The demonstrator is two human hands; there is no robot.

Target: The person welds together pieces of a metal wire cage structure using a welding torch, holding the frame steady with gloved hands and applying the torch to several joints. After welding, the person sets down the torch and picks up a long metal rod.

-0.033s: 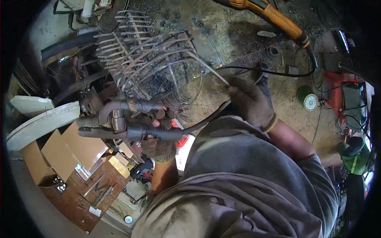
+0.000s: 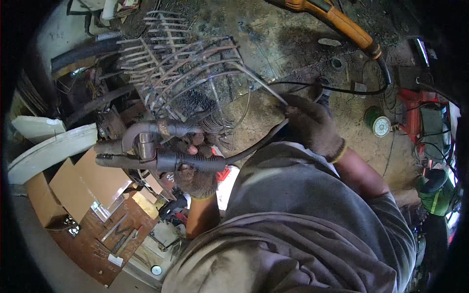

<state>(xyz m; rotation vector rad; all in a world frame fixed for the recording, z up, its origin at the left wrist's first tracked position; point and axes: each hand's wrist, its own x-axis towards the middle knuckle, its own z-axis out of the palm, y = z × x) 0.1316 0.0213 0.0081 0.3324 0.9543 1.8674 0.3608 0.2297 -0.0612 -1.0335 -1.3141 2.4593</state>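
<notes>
My left hand (image 2: 196, 179), in a worn dark glove, grips the black handle of a welding electrode holder (image 2: 146, 155) whose metal jaws point left. Its black cable (image 2: 259, 142) runs right across my chest. My right hand (image 2: 313, 128), also gloved, is closed on the end of a thin metal rod (image 2: 264, 83). That rod belongs to a rusty rack of bent wires (image 2: 190, 73) lying on the dirt ground in front of me. The holder is below and left of the rack and apart from the rod.
An orange-handled power tool (image 2: 342, 22) with a black cord lies at the top right. A green spool (image 2: 377, 122) and red equipment (image 2: 415, 105) sit at the right. Cardboard boxes (image 2: 83, 185) and a brown board with small tools (image 2: 112, 234) are at the lower left.
</notes>
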